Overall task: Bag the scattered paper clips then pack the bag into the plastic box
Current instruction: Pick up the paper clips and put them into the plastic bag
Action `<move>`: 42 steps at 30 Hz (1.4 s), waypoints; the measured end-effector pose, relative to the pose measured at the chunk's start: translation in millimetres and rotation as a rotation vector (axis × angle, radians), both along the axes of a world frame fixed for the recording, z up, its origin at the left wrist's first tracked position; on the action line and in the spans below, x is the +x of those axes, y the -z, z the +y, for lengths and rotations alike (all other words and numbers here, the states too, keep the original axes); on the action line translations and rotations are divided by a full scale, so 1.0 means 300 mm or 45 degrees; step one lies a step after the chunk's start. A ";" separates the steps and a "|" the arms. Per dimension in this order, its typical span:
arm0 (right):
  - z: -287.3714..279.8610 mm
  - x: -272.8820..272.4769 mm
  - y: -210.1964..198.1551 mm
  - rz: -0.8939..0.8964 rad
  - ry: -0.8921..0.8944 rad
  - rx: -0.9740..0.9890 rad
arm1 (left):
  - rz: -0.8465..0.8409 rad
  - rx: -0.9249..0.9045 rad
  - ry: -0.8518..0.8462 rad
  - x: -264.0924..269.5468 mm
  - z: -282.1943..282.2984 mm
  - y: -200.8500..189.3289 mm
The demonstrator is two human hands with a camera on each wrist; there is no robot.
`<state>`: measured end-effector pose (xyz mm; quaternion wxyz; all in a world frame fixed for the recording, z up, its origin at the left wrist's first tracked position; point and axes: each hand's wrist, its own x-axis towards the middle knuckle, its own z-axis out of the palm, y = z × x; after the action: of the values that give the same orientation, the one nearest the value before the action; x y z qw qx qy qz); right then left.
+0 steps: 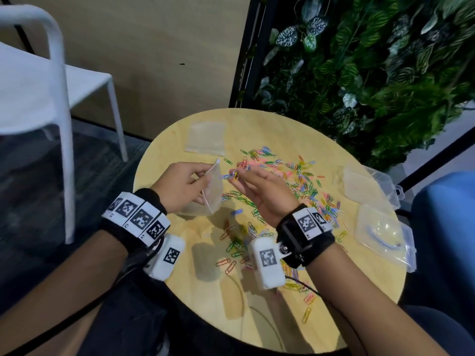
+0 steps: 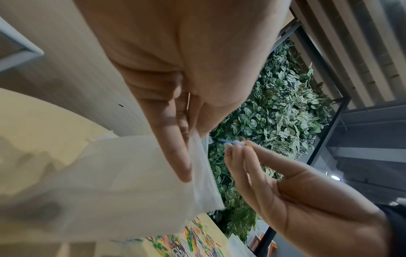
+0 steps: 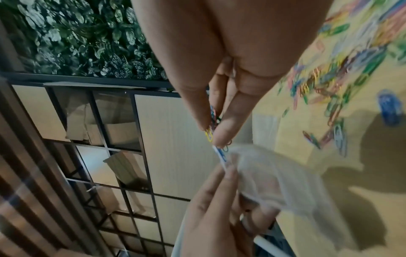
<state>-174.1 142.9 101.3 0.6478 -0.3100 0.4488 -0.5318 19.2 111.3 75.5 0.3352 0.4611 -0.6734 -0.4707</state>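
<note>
While most clips point(image 1: 303, 181) still litter the table point(image 1: 270, 317), we've barely started.
Our left hand point(image 1: 180, 187) pinches the bag point(image 1: 214, 186) open mid-frame; our right hand point(image 1: 264, 191) pinches a few clips point(image 1: 235, 173); boxes point(image 1: 380, 227) wait at right.

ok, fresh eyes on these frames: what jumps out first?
The spill of coloured paper clips across the middle and right of the round wooden table. Just above it, the left hand holds a clear plastic bag open while the right hand pinches a small bunch of clips at its mouth. Clear plastic boxes sit at the table's right edge, and a leafy green wall fills the background.
</note>
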 end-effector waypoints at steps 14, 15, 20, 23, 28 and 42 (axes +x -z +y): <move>-0.048 0.044 0.097 1.290 -0.158 -0.241 | -0.060 -0.019 0.074 -0.061 -0.014 0.031; -0.046 0.040 0.095 1.410 -0.172 -0.307 | -0.074 -0.024 0.086 -0.067 -0.016 0.034; -0.056 0.030 0.108 1.993 -0.298 -0.382 | -0.108 -0.019 0.145 -0.102 -0.014 0.046; -0.050 0.018 0.104 1.930 -0.332 -0.381 | -0.183 -0.078 0.132 -0.105 -0.016 0.046; 0.005 -0.033 0.070 1.639 0.059 -0.714 | -0.240 -0.210 -0.044 -0.058 -0.057 0.028; 0.186 -0.123 0.296 2.428 -1.139 -0.763 | -0.301 -0.189 0.041 -0.045 -0.052 0.043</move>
<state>-211.1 198.8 12.4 0.0670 -0.8742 0.4650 0.1224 5.7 95.8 62.7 0.2791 0.4763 -0.7485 -0.3674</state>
